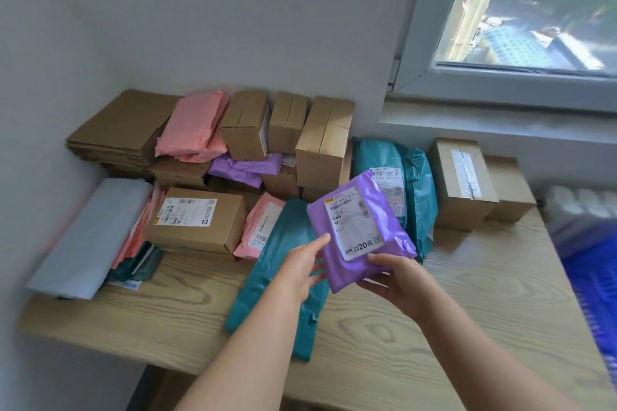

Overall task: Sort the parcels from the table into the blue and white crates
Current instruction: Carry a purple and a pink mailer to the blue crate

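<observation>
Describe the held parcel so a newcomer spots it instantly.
On the wooden table below the window, find the front teal mailer. Above it, the left hand and right hand hold a purple mailer: the only parcel lifted, label up.

Blurred blue crate [592, 290], partly beyond the right edge.
</observation>
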`<state>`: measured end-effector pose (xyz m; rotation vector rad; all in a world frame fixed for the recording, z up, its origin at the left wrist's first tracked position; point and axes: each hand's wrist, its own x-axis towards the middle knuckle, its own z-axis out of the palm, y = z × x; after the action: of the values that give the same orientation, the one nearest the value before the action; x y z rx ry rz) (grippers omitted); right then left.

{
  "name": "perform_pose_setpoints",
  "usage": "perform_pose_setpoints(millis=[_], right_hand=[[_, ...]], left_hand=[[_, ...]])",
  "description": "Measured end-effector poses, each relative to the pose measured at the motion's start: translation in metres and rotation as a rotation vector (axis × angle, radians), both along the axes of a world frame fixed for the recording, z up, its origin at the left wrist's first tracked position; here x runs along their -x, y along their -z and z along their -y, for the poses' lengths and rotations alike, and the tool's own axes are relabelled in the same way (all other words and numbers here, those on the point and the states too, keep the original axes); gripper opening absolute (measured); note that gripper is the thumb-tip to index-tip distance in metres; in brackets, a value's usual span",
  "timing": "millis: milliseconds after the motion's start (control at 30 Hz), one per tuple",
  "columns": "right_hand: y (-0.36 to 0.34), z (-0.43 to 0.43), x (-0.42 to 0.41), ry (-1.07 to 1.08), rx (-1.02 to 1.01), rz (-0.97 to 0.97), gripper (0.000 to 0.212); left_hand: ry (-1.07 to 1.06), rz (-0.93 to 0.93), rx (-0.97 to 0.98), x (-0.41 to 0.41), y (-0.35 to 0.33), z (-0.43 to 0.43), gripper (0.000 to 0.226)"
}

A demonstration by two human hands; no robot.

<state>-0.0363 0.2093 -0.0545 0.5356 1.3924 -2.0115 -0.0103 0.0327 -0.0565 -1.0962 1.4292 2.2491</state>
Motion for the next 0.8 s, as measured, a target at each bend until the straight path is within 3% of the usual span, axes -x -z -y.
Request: perform_pose_setpoints(millis=[133,433,800], right_hand=[[-0.006,-0.006,-0.007,-0.028,0.105,0.024,0.031],[-0.015,-0.029,-0.005,-0.077,0.045,-0.091,0.056],[-0.013,-0.032,-0.015,-0.066,0.083,-0.039,0.037]], left_hand=[[-0.045,-0.072,-0.009,0.002,-0.008,-0.006,0.010],[-0.005,-0.169,-0.055,-0.009,-0.012,0.013,0.028],[0.183,-0.138,-0.112,-0.029,-0.007,0.002,0.025]])
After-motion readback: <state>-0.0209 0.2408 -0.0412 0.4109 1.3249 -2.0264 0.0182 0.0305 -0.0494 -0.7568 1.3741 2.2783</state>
